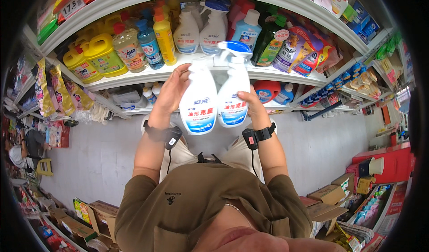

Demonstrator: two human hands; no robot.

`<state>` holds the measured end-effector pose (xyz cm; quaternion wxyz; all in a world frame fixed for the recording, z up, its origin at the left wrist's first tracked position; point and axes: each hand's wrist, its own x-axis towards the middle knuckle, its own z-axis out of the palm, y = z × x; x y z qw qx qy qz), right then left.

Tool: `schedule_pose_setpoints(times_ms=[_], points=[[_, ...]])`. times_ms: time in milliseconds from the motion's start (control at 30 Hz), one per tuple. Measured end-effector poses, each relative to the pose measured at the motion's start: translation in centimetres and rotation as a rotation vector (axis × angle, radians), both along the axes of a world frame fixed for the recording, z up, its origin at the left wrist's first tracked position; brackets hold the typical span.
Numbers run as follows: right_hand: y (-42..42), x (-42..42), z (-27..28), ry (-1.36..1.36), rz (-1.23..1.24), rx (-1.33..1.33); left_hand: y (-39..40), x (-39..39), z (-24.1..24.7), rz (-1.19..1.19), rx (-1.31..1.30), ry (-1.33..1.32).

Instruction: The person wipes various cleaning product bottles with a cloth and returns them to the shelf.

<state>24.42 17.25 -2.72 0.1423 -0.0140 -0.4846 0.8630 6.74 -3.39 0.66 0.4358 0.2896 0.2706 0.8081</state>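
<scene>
My left hand (172,90) holds a white plastic bottle (198,99) by its side, with the fingers partly hidden behind it. No trigger head shows on that bottle. A matching white spray bottle (233,94) with a blue-and-white trigger head (236,48) is in my right hand (253,101), whose thumb presses on its front. Side by side, the two bottles tilt in front of the shelf, with their printed labels facing me. Behind them on the shelf board stand a similar white bottle (186,34) and another trigger spray bottle (213,31).
Yellow jugs (105,56), a yellow bottle (165,39) and a blue-capped bottle (149,46) line the white shelf (167,72) on the left. A light blue bottle (247,31), a dark green bottle (270,42) and a purple pouch (291,47) stand right. Cardboard boxes (323,195) lie behind me.
</scene>
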Motion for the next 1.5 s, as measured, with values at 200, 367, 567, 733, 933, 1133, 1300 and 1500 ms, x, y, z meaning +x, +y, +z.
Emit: schedule_pose_setpoints(times_ms=[200, 367, 567, 733, 933, 1133, 1300, 1500], points=[[0.1, 0.0, -3.1, 0.006, 0.045, -0.287, 0.9, 3.5, -6.9, -0.132, -0.536, 0.042], [-0.8, 0.3, -2.0, 0.022, 0.044, -0.227, 0.4, 5.7, -9.0, -0.156, -0.617, -0.005], [-0.9, 0.8, -1.8, -0.101, 0.022, -0.105, -0.8, 6.5, -9.0, -0.142, -0.609, -0.056], [-1.4, 0.9, -2.6, -0.166, -0.006, -0.111, -1.7, 5.9, -8.2, -0.103, -0.583, -0.112], [-0.8, 1.6, -3.4, -0.103, -0.115, -0.077, -0.9, 3.7, -6.0, 0.025, -0.408, -0.276], [-0.8, 2.5, -2.5, -0.054, -0.248, -0.118, -1.8, 0.1, -4.8, 0.428, -0.335, -0.107], [-2.3, 2.3, -1.7, -0.103, -0.357, 0.006, 0.3, 0.8, -3.6, 0.781, -0.498, 0.737], [-2.7, 2.2, -1.8, -0.129, -0.498, -0.014, 1.9, 5.1, -0.6, 0.858, -0.596, 1.3]])
